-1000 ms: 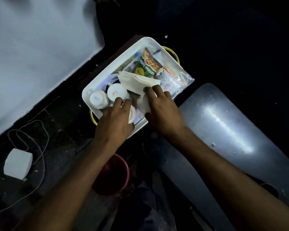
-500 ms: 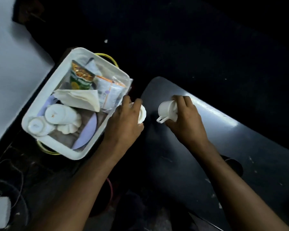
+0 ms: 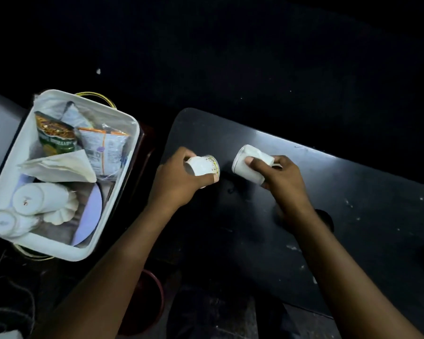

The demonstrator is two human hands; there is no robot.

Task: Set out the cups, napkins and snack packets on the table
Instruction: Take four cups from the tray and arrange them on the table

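My left hand (image 3: pixel 176 182) holds a small white cup (image 3: pixel 203 165) on its side above the dark table (image 3: pixel 340 216). My right hand (image 3: pixel 282 177) grips a second white cup (image 3: pixel 247 165) with a handle, also tilted, a little to the right of the first. A white tray (image 3: pixel 8 165) at the left holds a green snack packet (image 3: pixel 55 135), a clear and orange packet (image 3: pixel 105 150), folded white napkins (image 3: pixel 64 167) and more upturned white cups (image 3: pixel 37 199).
The tray rests on a dark stand with a yellow rim (image 3: pixel 96 95) showing beneath it. A red bucket (image 3: pixel 152 307) stands on the floor below my left forearm. Cables (image 3: pixel 8 289) lie on the floor at the lower left.
Both hands lifted a cup each out of the tray and carried them right, over the table. The view has swung right, so the tray now sits at the left.
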